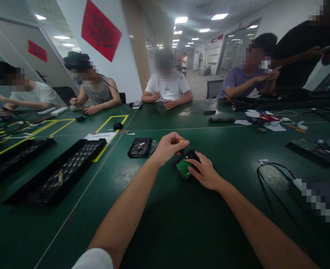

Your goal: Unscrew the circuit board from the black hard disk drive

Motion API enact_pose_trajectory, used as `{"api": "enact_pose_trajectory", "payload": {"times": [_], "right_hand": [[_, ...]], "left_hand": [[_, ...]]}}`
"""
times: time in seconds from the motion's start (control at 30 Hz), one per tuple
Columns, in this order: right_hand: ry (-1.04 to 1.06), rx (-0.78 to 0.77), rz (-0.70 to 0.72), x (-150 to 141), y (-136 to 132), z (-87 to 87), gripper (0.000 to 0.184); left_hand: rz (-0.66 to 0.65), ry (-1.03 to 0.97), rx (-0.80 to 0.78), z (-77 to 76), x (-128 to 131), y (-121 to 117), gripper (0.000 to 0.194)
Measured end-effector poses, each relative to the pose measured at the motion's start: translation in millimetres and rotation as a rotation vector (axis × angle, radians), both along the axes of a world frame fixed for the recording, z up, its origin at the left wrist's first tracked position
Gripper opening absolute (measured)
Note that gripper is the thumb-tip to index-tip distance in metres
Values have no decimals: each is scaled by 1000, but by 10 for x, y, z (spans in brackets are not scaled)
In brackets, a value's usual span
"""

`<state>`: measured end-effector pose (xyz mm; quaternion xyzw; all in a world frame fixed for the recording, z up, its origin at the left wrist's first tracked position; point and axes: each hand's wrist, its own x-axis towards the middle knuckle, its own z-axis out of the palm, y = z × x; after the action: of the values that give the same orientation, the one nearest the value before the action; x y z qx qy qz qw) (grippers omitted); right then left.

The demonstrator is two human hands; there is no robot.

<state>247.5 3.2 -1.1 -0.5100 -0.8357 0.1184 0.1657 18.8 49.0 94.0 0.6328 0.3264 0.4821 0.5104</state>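
In front of me on the green table lies a small black case with a green circuit board (183,168) in it. My right hand (207,172) grips the case from the right, its thumb and fingers over the board and the far edge. Above the case's far left corner, my left hand (169,148) is closed in a pinch on a small yellow-topped piece (182,141). Most of that piece is hidden by the fingers, so its kind is unclear. Left of my left hand sits another black case (139,147), with a small circuit board (153,146) beside it.
Long black trays (61,172) lie to the left, near yellow tape (111,120). On the right are a black cable (268,168), a device with an exposed board (312,151) and several loose scraps. Several people sit across the table; a person in white (167,87) faces me.
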Motion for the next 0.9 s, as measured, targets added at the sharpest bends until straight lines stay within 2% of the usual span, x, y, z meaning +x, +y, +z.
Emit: {"api": "enact_pose_trajectory", "payload": {"times": [0.1, 0.33, 0.47, 0.57, 0.67, 0.8, 0.9], "right_hand": [[0, -1, 3, -2, -5, 12, 49], [-8, -2, -7, -6, -3, 6, 50], [2, 13, -17, 14, 25, -55, 47], [0, 14, -8, 23, 34, -75, 47], [-4, 17, -5, 22, 29, -66, 48], [-7, 24, -2, 12, 12, -43, 50], [-13, 27, 5, 0, -4, -24, 51]], "left_hand": [[65, -18, 11, -15, 39, -12, 45], [-28, 24, 12, 6, 36, -3, 36], [-99, -24, -53, 23, -20, 14, 38], [-117, -36, -94, 47, -38, 7, 31], [-45, -9, -83, 64, -29, -4, 29], [98, 29, -12, 36, 15, -5, 37], [108, 43, -9, 6, 60, -17, 42]]}}
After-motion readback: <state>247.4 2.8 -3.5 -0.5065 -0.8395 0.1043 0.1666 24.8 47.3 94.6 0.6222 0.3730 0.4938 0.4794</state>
